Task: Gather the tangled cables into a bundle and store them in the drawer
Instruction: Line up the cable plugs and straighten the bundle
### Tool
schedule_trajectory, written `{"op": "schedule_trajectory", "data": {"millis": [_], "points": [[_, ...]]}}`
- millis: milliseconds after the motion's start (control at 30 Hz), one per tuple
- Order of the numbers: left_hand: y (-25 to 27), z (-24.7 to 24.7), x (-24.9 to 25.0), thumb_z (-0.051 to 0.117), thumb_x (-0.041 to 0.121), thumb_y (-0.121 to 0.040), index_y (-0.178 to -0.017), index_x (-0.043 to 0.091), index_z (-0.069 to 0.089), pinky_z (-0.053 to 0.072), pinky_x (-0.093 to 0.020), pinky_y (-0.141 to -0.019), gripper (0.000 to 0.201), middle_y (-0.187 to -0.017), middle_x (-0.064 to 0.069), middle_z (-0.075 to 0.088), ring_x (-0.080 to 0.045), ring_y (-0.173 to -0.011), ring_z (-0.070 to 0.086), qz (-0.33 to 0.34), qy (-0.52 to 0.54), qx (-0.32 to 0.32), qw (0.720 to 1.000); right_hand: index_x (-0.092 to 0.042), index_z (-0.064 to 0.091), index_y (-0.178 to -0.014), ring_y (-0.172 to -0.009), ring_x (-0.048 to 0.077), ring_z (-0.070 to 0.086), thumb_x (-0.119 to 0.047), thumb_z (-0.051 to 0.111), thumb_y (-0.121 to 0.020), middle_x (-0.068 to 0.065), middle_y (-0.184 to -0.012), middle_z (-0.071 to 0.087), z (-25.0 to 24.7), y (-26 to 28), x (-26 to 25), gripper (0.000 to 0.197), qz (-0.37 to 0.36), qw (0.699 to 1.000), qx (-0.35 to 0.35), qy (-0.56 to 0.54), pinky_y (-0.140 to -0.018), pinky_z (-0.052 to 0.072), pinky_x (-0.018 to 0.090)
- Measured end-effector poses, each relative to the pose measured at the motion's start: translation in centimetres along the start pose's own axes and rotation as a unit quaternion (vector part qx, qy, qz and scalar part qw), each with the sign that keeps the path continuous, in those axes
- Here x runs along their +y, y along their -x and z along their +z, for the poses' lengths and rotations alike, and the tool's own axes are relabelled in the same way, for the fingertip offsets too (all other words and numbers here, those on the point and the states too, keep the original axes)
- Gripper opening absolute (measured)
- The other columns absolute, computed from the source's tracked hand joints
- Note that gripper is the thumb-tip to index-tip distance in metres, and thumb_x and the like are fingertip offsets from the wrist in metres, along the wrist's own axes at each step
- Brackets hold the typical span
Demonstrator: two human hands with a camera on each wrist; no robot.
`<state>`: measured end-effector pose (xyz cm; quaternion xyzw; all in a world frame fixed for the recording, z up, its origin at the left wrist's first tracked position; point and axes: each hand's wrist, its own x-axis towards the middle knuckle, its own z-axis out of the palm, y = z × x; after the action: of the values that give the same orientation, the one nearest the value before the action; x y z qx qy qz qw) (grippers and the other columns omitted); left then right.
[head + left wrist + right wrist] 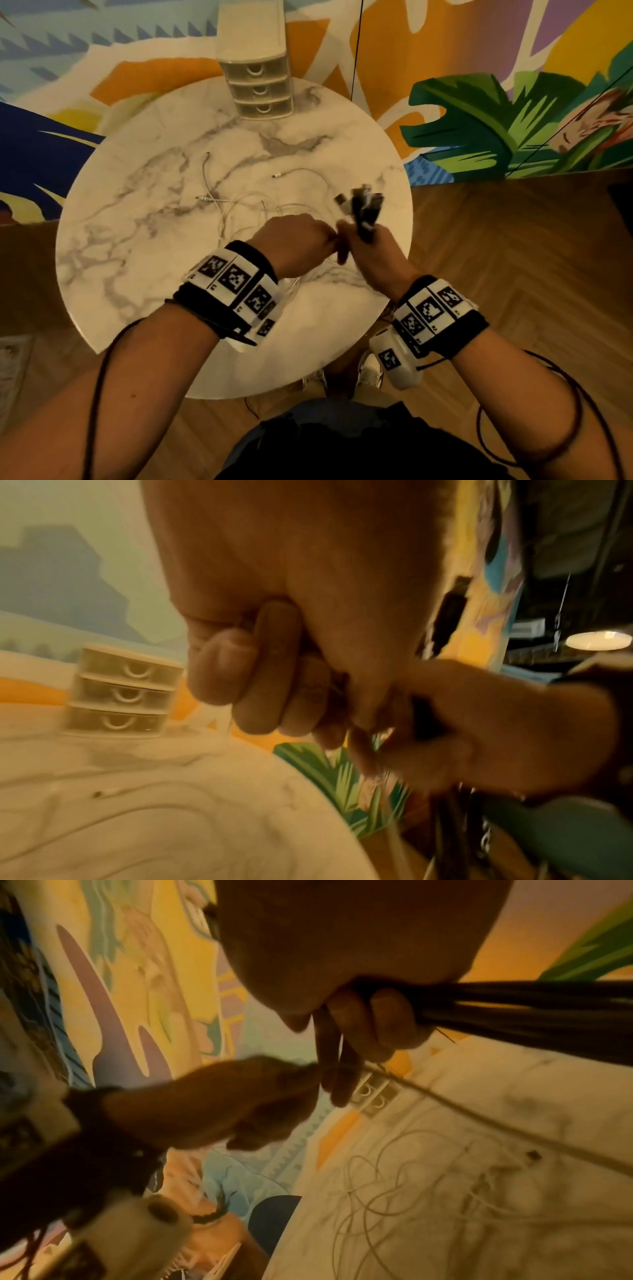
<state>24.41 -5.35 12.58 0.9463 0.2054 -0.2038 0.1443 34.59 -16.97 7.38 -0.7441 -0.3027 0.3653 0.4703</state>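
Observation:
My right hand [371,253] grips a bundle of black cables [363,209] over the right side of the round marble table [137,257], with the plugs sticking up. The black strands [531,1001] run out past its curled fingers [383,1020]. My left hand [308,240] is curled right beside it and pinches a thin white cable [479,1115] where the two hands meet. Loose white cables [246,205] lie tangled on the tabletop in front of the hands. A small three-drawer unit [260,89] stands at the far edge, all drawers closed [123,693].
The table's right edge [404,212] is close to my right hand, with wood floor [513,257] beyond. A painted wall [102,51] rises behind the drawer unit, and a thin black wire [356,51] hangs down beside it. Shoes [370,373] show below the near table edge.

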Motion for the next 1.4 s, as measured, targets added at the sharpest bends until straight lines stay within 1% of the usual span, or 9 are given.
{"op": "schedule_trajectory", "data": {"millis": [100, 300, 500, 667, 833, 967, 1100, 1267, 1400], "points": [[0.2, -1.6, 0.4, 0.047, 0.040, -0.095, -0.087, 0.024, 0.058, 0.050, -0.034, -0.065, 0.021, -0.086, 0.001, 0.064, -0.018, -0.078, 0.059, 0.025, 0.103, 0.058, 0.993, -0.021, 0.053, -0.054, -0.054, 0.015, 0.044, -0.044, 0.046, -0.095, -0.005, -0.054, 0.051, -0.1, 0.3, 1.3, 0.048, 0.022, 1.000, 0.014, -0.005, -0.065, 0.037, 0.040], [0.5, -1.6, 2.2, 0.058, 0.006, -0.091, -0.090, 0.002, 0.058, 0.058, -0.033, -0.057, 0.004, -0.078, -0.014, 0.066, -0.018, -0.061, 0.060, 0.002, 0.518, 0.173, 0.838, -0.015, 0.051, -0.060, -0.047, 0.007, 0.037, -0.039, 0.035, -0.100, -0.002, -0.055, 0.047, -0.8, 1.8, 1.2, 0.049, -0.011, 0.999, 0.006, -0.041, -0.053, 0.032, 0.023], [-0.4, -1.5, 4.2, 0.056, 0.010, -0.092, -0.094, 0.010, 0.065, 0.056, -0.030, -0.067, 0.009, -0.078, -0.003, 0.069, -0.017, -0.068, 0.065, 0.030, 0.466, 0.206, 0.860, -0.014, 0.056, -0.063, -0.050, 0.004, 0.046, -0.021, 0.047, -0.098, -0.002, -0.057, 0.054, -1.7, 3.1, 0.8, 0.037, -0.024, 0.998, -0.009, -0.057, -0.058, 0.039, 0.019], [0.6, -0.3, 5.3, 0.056, 0.009, -0.092, -0.107, 0.013, 0.063, 0.056, -0.034, -0.080, 0.017, -0.091, -0.007, 0.068, -0.016, -0.082, 0.068, 0.037, 0.549, 0.211, 0.808, -0.019, 0.057, -0.077, -0.042, 0.007, 0.042, -0.024, 0.050, -0.097, 0.005, -0.052, 0.049, -2.1, 3.0, 0.7, 0.021, -0.048, 0.997, 0.016, -0.055, -0.047, 0.037, 0.021], [0.9, 0.4, 6.3, 0.053, 0.013, -0.094, -0.115, 0.022, 0.063, 0.046, -0.014, -0.084, 0.025, -0.101, 0.018, 0.064, 0.007, -0.098, 0.057, 0.078, 0.436, 0.222, 0.869, -0.021, 0.054, -0.071, -0.044, 0.007, 0.047, -0.015, 0.046, -0.098, -0.002, -0.050, 0.051, -1.9, 3.2, 1.4, 0.029, -0.062, 0.998, 0.000, -0.030, -0.052, 0.039, 0.022], [0.8, 0.3, 6.6, 0.051, 0.011, -0.095, -0.121, 0.019, 0.062, 0.041, -0.005, -0.084, 0.029, -0.108, 0.016, 0.062, 0.011, -0.102, 0.055, 0.106, 0.430, 0.225, 0.868, -0.021, 0.051, -0.067, -0.044, 0.004, 0.048, -0.015, 0.039, -0.100, 0.001, -0.053, 0.052, -2.2, 3.3, 1.0, 0.036, -0.063, 0.997, -0.013, -0.032, -0.050, 0.040, 0.015], [1.0, -0.1, 7.4, 0.049, 0.015, -0.097, -0.129, 0.023, 0.055, 0.053, -0.028, -0.081, 0.034, -0.116, 0.011, 0.062, -0.021, -0.095, 0.064, 0.133, 0.455, 0.193, 0.859, -0.009, 0.057, -0.082, -0.049, 0.017, 0.056, -0.012, 0.042, -0.099, 0.013, -0.061, 0.059, -2.7, 2.9, 1.4, 0.023, -0.098, 0.994, 0.026, -0.051, -0.050, 0.046, 0.025], [-1.4, 2.4, 5.3, 0.054, 0.003, -0.084, -0.132, 0.019, 0.049, 0.048, -0.026, -0.079, 0.050, -0.121, 0.002, 0.051, -0.014, -0.086, 0.054, 0.003, 0.351, 0.254, 0.901, -0.005, 0.046, -0.050, -0.056, 0.020, 0.056, -0.017, 0.032, -0.094, 0.019, -0.057, 0.056, -4.0, 2.5, 0.8, 0.048, -0.052, 0.965, 0.106, -0.233, -0.067, 0.046, 0.027], [-1.4, 6.9, 4.8, 0.061, 0.005, -0.082, -0.125, 0.020, 0.052, 0.049, -0.018, -0.067, 0.047, -0.118, -0.001, 0.060, -0.010, -0.077, 0.059, 0.032, 0.432, -0.040, 0.900, -0.006, 0.041, -0.052, -0.054, 0.031, 0.053, -0.013, 0.028, -0.090, 0.015, -0.050, 0.041, -5.4, 2.9, 0.0, 0.041, -0.027, 0.921, 0.091, -0.378, -0.060, 0.050, 0.035]]}}
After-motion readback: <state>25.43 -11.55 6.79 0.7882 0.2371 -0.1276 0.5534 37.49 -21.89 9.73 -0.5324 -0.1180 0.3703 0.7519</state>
